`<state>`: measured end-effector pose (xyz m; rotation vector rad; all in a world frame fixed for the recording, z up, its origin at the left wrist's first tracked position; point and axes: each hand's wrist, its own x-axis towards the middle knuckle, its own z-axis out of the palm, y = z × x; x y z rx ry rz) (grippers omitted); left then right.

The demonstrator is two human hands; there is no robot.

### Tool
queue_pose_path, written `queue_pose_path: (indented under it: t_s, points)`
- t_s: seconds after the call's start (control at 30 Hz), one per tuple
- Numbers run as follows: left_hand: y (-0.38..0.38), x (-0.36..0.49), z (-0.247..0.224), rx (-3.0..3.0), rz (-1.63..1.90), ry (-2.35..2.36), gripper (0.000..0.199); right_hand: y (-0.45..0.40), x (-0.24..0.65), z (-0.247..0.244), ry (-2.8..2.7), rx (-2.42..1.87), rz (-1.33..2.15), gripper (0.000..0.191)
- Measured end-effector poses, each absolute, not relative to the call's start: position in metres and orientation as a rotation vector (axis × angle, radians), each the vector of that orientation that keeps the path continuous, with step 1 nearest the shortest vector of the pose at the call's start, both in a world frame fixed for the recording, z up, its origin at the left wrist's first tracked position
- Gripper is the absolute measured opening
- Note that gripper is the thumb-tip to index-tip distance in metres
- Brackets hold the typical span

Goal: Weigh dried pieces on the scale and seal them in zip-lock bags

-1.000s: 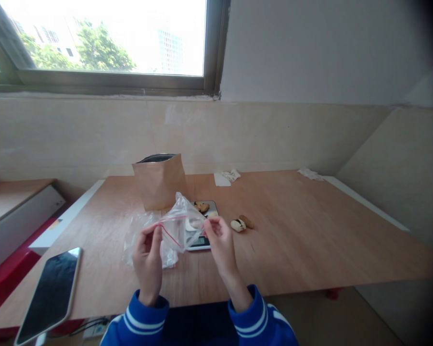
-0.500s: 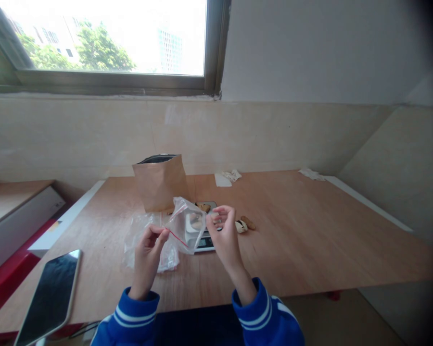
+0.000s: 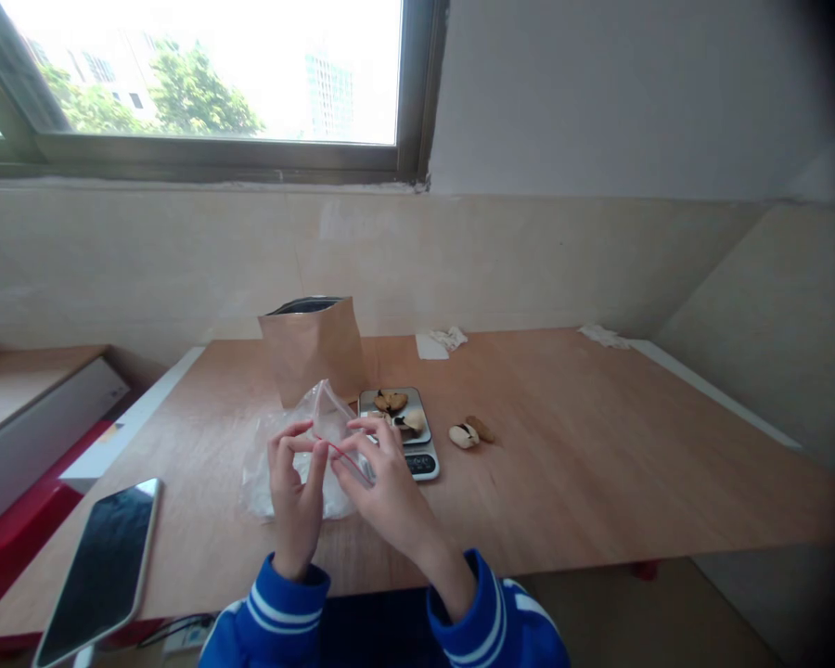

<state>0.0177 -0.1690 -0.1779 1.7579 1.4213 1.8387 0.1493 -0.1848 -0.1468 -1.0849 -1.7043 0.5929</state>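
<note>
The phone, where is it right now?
In the head view, the phone lies at the far left of the wooden table, near its front edge, left of the left hand.

Right hand (image 3: 382, 482) hiding near left corner of scale (image 3: 423, 436); display digits (image 3: 419, 464) blurring beyond reading; window (image 3: 250, 74) running past top edge; sleeves (image 3: 494, 617) leaving bottom edge.

No text, brand or number is being readable. On the digital scale (image 3: 418, 444), standing between the near and far edges of the table (image 3: 584, 464), the dark display (image 3: 419, 464) is showing pale marks, too small for reading.
</note>
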Motion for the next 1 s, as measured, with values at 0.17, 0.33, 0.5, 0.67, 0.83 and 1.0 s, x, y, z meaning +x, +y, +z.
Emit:
queue_pose_path:
  t_s: [0.17, 0.33, 0.5, 0.67, 0.83, 1.0]
  points:
    - [-0.166, 0.013, -0.191, 1.906, 1.746, 1.198, 0.044, -0.181, 0.154, -0.144, -1.586, -0.987, 0.692, 0.005]
    - [-0.159, 0.005, -0.202, 2.134, 1.574, 1.29, 0.071, -0.179, 0.159, -0.142, -1.609, -0.9, 0.76, 0.012]
    - [-0.156, 0.005, -0.201, 2.138, 1.606, 1.397, 0.033, -0.18, 0.162, -0.141, -1.632, -0.822, 0.828, 0.033]
    - [-0.153, 0.007, -0.209, 2.027, 1.743, 1.382, 0.009, -0.175, 0.165, -0.147, -1.609, -0.915, 0.808, 0.043]
    - [-0.144, 0.007, -0.224, 1.779, 1.889, 1.415, 0.01, -0.164, 0.177, -0.159, -1.442, -1.024, 0.746, 0.045]
    - [-0.129, 0.008, -0.234, 1.545, 2.118, 1.497, 0.02, -0.147, 0.199, -0.181, -1.346, -1.055, 0.634, 0.033]
